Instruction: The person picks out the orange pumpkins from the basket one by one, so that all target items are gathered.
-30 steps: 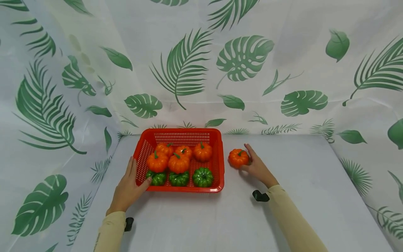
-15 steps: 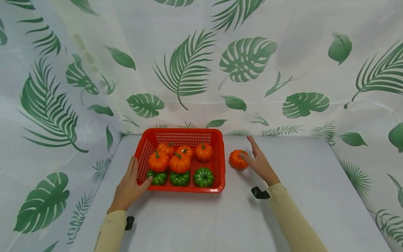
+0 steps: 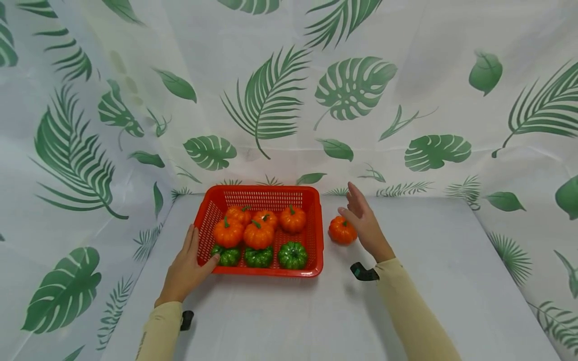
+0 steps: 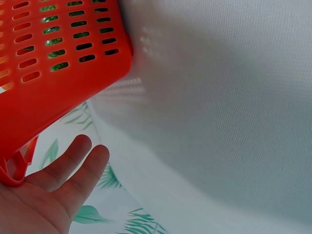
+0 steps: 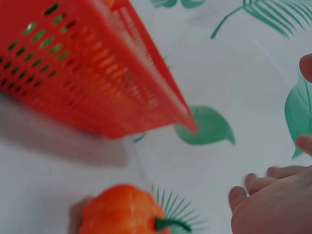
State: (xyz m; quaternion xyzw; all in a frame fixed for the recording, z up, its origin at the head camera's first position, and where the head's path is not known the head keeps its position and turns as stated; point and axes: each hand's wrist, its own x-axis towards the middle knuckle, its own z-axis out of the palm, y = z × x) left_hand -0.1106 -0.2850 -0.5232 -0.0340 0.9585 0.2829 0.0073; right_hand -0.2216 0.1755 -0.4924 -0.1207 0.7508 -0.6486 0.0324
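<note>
Left hand [image 3: 182,273] is placed against the red basket [image 3: 266,272], fingers straight and slightly parted along its outer side, thumb laid over the rim at the near corner; right hand [image 3: 367,225] is held up with fingers loosely spread and thumb set apart. Loose orange pumpkin [image 3: 341,234] is found on the pale table [image 3: 280,321], just beside the right hand, on the side toward the left hand; in head view it is partly covered by the right thumb, but in right wrist view it is seen apart from the hand, green stem [image 5: 174,224] showing. Basket is set between both hands. Five orange pumpkins [image 3: 259,235] and three green pumpkins [image 3: 293,255] are contained in it: greens lined up along the near wall, one close to the left thumb tip, oranges grouped farther from the hands. Two greens nearer the left hand are overlapped by oranges; whether stacked cannot be told. Yellowish sleeves [image 3: 413,303] are worn on both arms, and dark wrist pieces [image 3: 363,272] are seen just behind the hands. Leaf-print cloth [image 3: 271,25] is hung beyond the hands and off to their sides.
</note>
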